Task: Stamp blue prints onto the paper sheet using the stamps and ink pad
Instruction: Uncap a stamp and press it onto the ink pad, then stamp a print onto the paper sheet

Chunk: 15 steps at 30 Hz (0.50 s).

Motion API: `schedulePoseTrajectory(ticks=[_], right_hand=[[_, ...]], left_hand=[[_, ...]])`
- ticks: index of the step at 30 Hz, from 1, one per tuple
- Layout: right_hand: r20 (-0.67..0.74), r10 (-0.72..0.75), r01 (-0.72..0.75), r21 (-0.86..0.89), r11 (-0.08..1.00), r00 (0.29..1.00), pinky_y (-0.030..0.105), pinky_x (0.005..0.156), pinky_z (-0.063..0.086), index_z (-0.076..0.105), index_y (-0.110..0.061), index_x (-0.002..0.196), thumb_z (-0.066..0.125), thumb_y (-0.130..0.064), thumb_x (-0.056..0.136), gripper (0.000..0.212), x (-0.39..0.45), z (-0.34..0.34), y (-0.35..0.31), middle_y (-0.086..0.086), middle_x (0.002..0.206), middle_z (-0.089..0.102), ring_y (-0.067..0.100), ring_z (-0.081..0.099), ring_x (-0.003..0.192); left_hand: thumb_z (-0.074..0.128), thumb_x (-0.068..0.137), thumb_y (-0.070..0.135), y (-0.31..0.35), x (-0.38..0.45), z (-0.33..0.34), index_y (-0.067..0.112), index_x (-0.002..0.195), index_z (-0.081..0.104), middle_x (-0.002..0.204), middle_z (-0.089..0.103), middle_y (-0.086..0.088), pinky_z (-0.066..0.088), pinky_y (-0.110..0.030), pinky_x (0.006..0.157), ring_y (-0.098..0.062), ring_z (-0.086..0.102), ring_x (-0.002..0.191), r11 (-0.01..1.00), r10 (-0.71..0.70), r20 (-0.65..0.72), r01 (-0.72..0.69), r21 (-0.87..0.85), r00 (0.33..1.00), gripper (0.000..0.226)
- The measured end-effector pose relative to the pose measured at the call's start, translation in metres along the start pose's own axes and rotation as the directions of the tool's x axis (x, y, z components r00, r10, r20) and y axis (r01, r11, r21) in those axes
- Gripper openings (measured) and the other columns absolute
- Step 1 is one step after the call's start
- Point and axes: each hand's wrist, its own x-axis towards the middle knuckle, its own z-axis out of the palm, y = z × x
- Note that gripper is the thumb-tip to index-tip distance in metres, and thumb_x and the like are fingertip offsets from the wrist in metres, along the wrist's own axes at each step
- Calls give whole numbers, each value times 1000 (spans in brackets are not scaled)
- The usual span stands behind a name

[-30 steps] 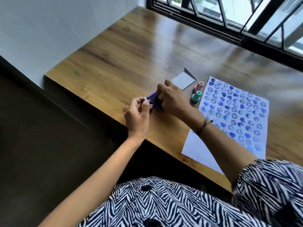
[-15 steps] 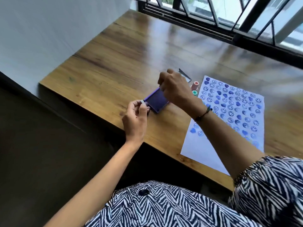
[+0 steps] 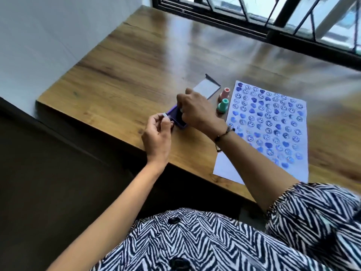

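I see the purple ink pad [image 3: 178, 119] lying near the front edge of the wooden table [image 3: 136, 61], at about 9 o'clock from the paper sheet [image 3: 267, 130], which is covered in blue smiley and heart prints. My right hand [image 3: 197, 110] reaches over the pad with fingers curled down onto it, seemingly pinching something small and pale; whether that is a stamp I cannot tell. My left hand [image 3: 158, 133] sits at the pad's 7 o'clock, thumb and forefinger pinching a small whitish piece [image 3: 165, 115] at the pad's near corner. Between pad and paper stand two upright stamps, a teal stamp [image 3: 222, 106] and, at its 12 o'clock, a pink stamp [image 3: 225, 92], both just beside the sheet's left edge. The pad's open lid [image 3: 206, 89] lies at 11 o'clock from the stamps. The sheet's near corner overhangs the table edge. Bare wood stretches toward the window frame [image 3: 254, 22] at 12 o'clock.
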Motion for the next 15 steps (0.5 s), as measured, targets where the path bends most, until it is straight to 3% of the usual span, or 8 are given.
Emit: schedulePoseTrajectory(ticks=[3,6,10,12,15], right_hand=[[-35,58,-56,69,996,998,32,61,35,59,-6,91,47,0,79,18,-4,-1,0,17,101,57,36,57,85],[-240,222,-144,304,942,945,34,62,36,62,-7,87,52,-4,78,14,-24,-3,3,18,93,60,35,57,80],[-344,512,-236,600,765,787,41,73,50,65,-6,83,62,-4,74,9,-75,-17,19,15,85,67,32,61,81],[-334,631,-280,685,673,700,47,73,55,66,-9,84,65,-7,74,11,-105,-27,36,6,77,65,26,63,78],[-308,771,-357,750,557,557,48,73,57,64,-16,85,65,-9,73,14,-156,-38,69,-1,68,63,16,63,70]], left_hand=[[51,85,16,6,0,0,16,89,56,82,67,-4,53,-27,69,-12,66,69,990,-20,-33,15,-142,999,7],[51,83,18,13,-11,6,16,85,55,80,65,-7,53,-23,62,-15,63,65,975,21,-19,-25,-219,1000,6],[52,79,28,9,-45,30,19,89,56,83,66,-6,54,-30,73,-15,65,73,989,81,317,-36,-145,945,13],[50,80,31,9,-63,44,23,93,58,87,68,-5,52,-29,79,-15,66,81,983,171,522,-180,-35,836,17],[48,81,24,16,-90,71,4,99,60,87,66,-4,42,-11,78,-10,59,81,866,340,794,-498,-55,504,29]])
